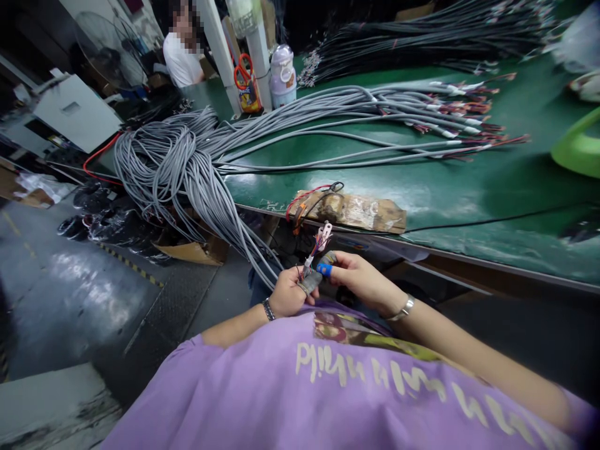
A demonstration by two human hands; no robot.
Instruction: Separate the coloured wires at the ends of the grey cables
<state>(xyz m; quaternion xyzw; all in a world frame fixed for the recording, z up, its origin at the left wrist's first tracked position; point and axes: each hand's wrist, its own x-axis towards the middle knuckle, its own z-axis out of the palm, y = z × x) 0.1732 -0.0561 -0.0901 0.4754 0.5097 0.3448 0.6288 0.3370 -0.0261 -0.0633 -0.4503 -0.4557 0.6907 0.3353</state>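
My left hand (288, 292) is closed around the end of a grey cable (244, 240) just below the bench edge, with thin coloured wires (315, 245) and small terminals sticking up out of the fist. My right hand (359, 278) meets it from the right, its taped fingertips pinched on those wires. The cable runs up and left into a big bundle of grey cables (187, 150) draped over the green bench (445, 187).
A brown taped block (356, 211) with red and black leads lies at the bench edge. Black cables (422, 31) are piled at the back, beside a bottle (282, 75) and scissors (244, 65). Another person (180, 53) sits far left, near a fan (110, 53).
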